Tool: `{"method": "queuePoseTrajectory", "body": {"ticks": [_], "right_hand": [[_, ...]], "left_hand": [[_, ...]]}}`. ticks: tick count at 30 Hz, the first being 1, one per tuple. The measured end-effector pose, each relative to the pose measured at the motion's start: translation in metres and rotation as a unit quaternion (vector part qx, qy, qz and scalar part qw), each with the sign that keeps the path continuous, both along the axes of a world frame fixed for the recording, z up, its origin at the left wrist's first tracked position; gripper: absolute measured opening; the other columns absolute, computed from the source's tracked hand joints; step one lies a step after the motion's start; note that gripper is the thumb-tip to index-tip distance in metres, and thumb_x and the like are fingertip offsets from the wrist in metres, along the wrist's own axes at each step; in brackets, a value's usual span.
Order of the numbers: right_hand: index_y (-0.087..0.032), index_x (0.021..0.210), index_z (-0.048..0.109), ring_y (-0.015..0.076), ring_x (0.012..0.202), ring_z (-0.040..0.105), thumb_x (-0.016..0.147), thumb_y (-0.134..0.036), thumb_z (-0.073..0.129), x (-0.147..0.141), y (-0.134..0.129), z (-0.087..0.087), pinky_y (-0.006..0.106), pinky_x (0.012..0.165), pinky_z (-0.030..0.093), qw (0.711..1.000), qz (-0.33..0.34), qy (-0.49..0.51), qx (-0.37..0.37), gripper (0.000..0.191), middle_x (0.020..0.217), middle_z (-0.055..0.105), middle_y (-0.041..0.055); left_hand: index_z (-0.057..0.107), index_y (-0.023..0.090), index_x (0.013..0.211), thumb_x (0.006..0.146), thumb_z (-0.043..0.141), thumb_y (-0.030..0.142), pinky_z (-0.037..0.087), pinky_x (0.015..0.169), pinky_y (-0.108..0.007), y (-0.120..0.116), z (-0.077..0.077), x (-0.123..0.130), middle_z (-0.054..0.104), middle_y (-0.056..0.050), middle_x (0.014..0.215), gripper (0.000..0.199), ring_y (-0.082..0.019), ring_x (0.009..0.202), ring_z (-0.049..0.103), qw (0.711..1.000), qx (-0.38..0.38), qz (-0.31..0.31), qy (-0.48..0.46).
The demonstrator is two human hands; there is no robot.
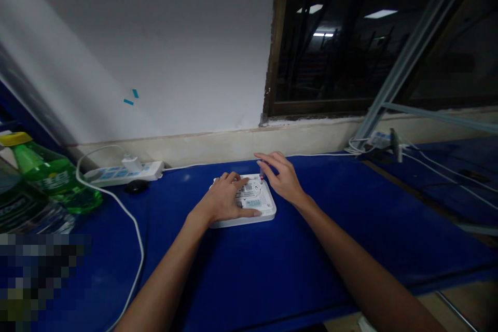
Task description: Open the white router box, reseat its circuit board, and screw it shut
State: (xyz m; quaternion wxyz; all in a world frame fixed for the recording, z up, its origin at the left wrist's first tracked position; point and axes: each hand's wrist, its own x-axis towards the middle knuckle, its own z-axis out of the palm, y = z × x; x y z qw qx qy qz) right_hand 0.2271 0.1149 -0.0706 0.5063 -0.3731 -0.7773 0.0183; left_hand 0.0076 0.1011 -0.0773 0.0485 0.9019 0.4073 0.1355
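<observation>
A flat white plastic device (264,207), perhaps a router, lies underside up on the blue tabletop (187,280), with printed labels on its face. My left hand (223,199) rests flat on it, fingers spread over the labels. My right hand (282,179) hovers at its far right corner. Between that thumb and forefinger is a small slim item with a red top (262,171), too small to identify. Part of the device lies hidden under my left hand.
A white power strip (123,174) with a plugged-in charger sits at the back of the table, beside a small black round object (136,185). Green and clear plastic bottles (50,176) stand at the left. White cables run along the wall; a metal frame (412,46) rises at the right.
</observation>
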Motion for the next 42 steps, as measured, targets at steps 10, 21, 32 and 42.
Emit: {"method": "queuePoseTrajectory", "body": {"ticks": [10,21,32,42], "right_hand": [[-0.020,0.110,0.073,0.0206,0.087,0.065,0.093,-0.027,0.067,-0.002,-0.002,-0.004,0.036,0.081,0.052,0.999,0.001,0.039,0.003,0.020,0.092,0.072,0.0059],[-0.022,0.114,0.073,0.0204,0.090,0.065,0.095,-0.023,0.063,0.007,0.003,0.003,0.036,0.084,0.052,0.999,0.046,0.023,-0.010,0.021,0.095,0.075,0.0059],[-0.024,0.132,0.063,0.0197,0.097,0.065,0.100,-0.022,0.053,0.007,0.000,0.003,0.037,0.090,0.051,0.996,0.079,0.006,-0.038,0.034,0.108,0.073,0.0065],[-0.023,0.134,0.063,0.0218,0.109,0.062,0.102,-0.022,0.049,0.005,-0.002,0.007,0.041,0.096,0.049,0.998,0.062,-0.018,-0.022,0.035,0.116,0.071,0.0089]], "left_hand": [[0.050,0.019,0.146,0.070,0.055,0.090,0.043,0.101,-0.056,-0.002,0.002,0.001,0.055,-0.018,0.129,0.104,-0.038,0.114,0.054,1.000,0.000,-0.003,0.001],[0.051,0.020,0.145,0.070,0.055,0.090,0.043,0.100,-0.056,-0.001,0.002,0.002,0.055,-0.017,0.129,0.103,-0.038,0.113,0.054,1.000,-0.001,0.000,0.001],[0.051,0.019,0.145,0.070,0.054,0.090,0.043,0.100,-0.056,0.000,-0.001,0.001,0.055,-0.017,0.129,0.104,-0.038,0.114,0.053,1.000,0.001,-0.002,0.005],[0.053,0.019,0.143,0.070,0.055,0.090,0.043,0.100,-0.057,0.000,-0.001,0.002,0.055,-0.017,0.127,0.103,-0.038,0.113,0.053,1.000,0.003,-0.002,0.002]]}}
